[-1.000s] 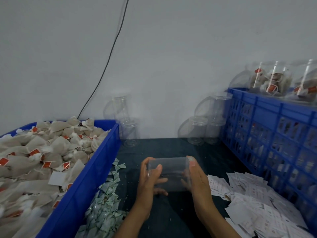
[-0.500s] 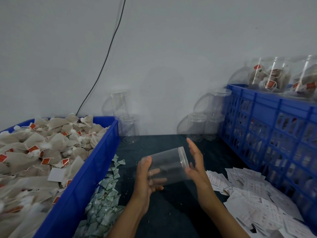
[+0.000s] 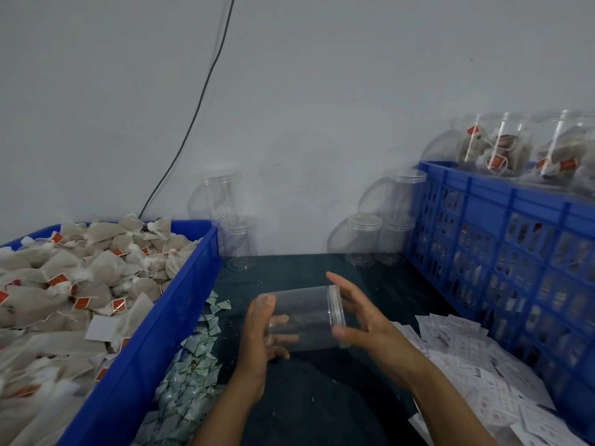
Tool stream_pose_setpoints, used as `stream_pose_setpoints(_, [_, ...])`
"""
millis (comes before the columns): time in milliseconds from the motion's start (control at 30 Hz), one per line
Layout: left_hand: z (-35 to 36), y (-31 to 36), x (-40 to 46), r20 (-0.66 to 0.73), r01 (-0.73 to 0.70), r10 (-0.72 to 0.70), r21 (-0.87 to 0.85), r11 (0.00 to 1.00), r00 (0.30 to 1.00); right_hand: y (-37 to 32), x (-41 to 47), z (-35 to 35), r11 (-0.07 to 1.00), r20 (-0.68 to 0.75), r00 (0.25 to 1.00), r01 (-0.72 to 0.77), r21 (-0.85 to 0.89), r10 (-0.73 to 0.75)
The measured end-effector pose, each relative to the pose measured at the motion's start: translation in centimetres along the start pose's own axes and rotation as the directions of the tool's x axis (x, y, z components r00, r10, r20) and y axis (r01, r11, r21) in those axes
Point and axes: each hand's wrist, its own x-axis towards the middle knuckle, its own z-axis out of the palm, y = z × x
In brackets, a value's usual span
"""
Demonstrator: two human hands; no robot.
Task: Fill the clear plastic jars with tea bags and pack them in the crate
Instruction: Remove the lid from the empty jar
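My left hand (image 3: 257, 333) wraps the base end of an empty clear jar (image 3: 302, 318), thumb on top, fingers curled under and showing through the plastic. My right hand (image 3: 363, 320) is at the lid end, thumb tip touching the lid's (image 3: 336, 312) lower rim, fingers spread and standing off it; palm not closed on anything.

Jar: lying on its side, held above the middle of the dark mat (image 3: 322, 397), lid pointing right. Walls see-through, slightly cloudy, nothing inside. Lid is clear too, ribbed, wider than the body.

Left edge of the mat: blue bin (image 3: 154, 333) heaped with tan tea bags (image 3: 80, 284), red tags and white strings showing. Just beside the bin's wall, a scatter of small green-white sachets (image 3: 193, 358) on the mat.

Right edge: blue lattice crate (image 3: 502, 252), with filled jars (image 3: 502, 149) on top, tea bags and red tags visible inside them. In front of the crate, a loose pile of white printed paper slips (image 3: 476, 358).

Far edge, against the wall: two empty jars stacked (image 3: 231, 226) at the bin's far corner; three more empty lidded jars (image 3: 383, 226) clustered against the crate's far corner, one sitting on top. A black cable (image 3: 199, 101) runs down the wall behind the bin.
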Motion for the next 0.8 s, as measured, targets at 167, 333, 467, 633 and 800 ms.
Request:
stream_pose_setpoints(167, [0.2, -0.3, 0.2, -0.002, -0.037, 0.037, 0.027, 0.999, 0.999, -0.2, 0.5, 0.2, 0.965, -0.07, 0.986, -0.131, 0.226, 0.15])
stream_pose_setpoints(333, [0.1, -0.5, 0.4, -0.014, -0.045, 0.045, 0.033, 0.998, 0.999, 0.1, 0.4, 0.4, 0.948, -0.076, 0.947, -0.303, 0.096, 0.311])
stream_pose_setpoints(467, [-0.2, -0.5, 0.5, -0.027, -0.037, 0.038, 0.031, 0.999, 0.999, 0.0, 0.2, -0.7, 0.98, -0.051, 0.984, -0.166, 0.114, 0.172])
stream_pose_setpoints(633, [0.1, -0.6, 0.4, -0.002, -0.023, 0.023, 0.052, 0.998, 1.0, -0.2, 0.4, -0.1, 0.966, -0.115, 0.973, -0.175, 0.189, 0.199])
stream_pose_setpoints(800, [0.1, -0.5, 0.4, 0.002, -0.017, 0.017, 0.059, 0.998, 1.0, 0.6, 0.6, 0.7, 0.958, -0.174, 0.943, -0.27, 0.094, 0.283])
